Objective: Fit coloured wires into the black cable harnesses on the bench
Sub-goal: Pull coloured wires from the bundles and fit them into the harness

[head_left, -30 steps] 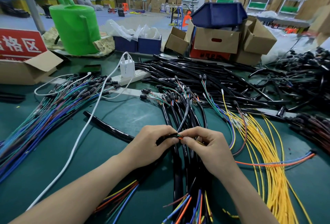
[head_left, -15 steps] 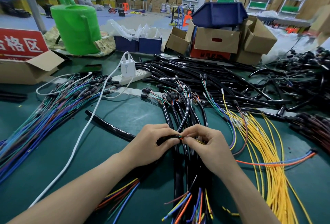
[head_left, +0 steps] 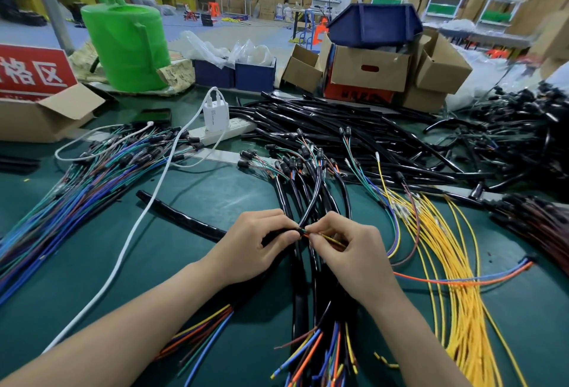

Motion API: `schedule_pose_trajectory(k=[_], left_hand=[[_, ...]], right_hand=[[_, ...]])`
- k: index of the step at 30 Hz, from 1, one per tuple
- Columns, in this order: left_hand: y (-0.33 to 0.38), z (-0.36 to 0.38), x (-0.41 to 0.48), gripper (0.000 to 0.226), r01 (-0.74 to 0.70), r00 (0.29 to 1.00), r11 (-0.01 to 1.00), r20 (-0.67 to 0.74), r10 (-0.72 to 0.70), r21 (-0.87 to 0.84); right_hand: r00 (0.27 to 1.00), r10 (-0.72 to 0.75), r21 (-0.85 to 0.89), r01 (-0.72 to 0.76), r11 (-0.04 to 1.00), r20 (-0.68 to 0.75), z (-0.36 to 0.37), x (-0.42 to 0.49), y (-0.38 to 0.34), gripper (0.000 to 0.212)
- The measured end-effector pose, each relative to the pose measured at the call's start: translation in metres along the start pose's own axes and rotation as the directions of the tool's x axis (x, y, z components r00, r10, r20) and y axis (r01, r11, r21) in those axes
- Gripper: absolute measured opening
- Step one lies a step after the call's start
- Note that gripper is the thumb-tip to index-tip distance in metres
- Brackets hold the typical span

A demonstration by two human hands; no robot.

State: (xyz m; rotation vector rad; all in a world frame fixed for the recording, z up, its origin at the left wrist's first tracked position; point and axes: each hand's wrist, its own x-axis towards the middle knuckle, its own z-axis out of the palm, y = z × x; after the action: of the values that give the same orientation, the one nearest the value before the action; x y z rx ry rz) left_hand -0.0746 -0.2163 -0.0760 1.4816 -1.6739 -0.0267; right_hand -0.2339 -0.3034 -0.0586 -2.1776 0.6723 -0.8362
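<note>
My left hand (head_left: 255, 245) grips the end of a black cable harness (head_left: 181, 215) that runs off to the left across the green bench. My right hand (head_left: 354, 251) pinches thin coloured wires (head_left: 331, 238), yellow and orange among them, right at the harness mouth. Both sets of fingertips meet at the middle of the bench. Under my hands lies a bundle of black harnesses (head_left: 308, 189) with coloured wire tails (head_left: 311, 352) fanning out toward me. Loose yellow wires (head_left: 452, 278) lie to the right.
A spread of blue, green and purple wires (head_left: 77, 189) covers the left. A white charger (head_left: 215, 115) sits on a power strip with its white cable (head_left: 129, 238) running toward me. Black tubing (head_left: 354, 137) piles behind. Cardboard boxes (head_left: 372, 72) and a green watering can (head_left: 126, 44) stand at the back.
Both hands stay together at the harness end with only small finger shifts. The view has edged slightly.
</note>
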Motion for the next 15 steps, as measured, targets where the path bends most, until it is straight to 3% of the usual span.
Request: schedule_pose_trajectory(k=[4, 8, 15], left_hand=[[-0.0013, 0.0014, -0.0021, 0.018, -0.021, 0.999, 0.999, 0.027, 0.020, 0.044], [-0.0018, -0.0004, -0.0021, 0.024, -0.038, 0.998, 0.996, 0.059, 0.033, 0.087], [-0.0014, -0.0007, -0.0029, 0.024, -0.043, 0.996, 0.995, 0.087, 0.034, 0.095]], right_hand=[[0.994, -0.106, -0.148, 0.106, 0.983, 0.007, -0.0005, -0.0012, -0.0014, 0.014], [0.987, -0.156, -0.130, 0.159, 0.979, 0.030, -0.0036, 0.0003, -0.0019, 0.024], [0.998, -0.035, 0.047, 0.033, 0.998, 0.056, -0.0033, 0.0006, -0.0011, 0.016]])
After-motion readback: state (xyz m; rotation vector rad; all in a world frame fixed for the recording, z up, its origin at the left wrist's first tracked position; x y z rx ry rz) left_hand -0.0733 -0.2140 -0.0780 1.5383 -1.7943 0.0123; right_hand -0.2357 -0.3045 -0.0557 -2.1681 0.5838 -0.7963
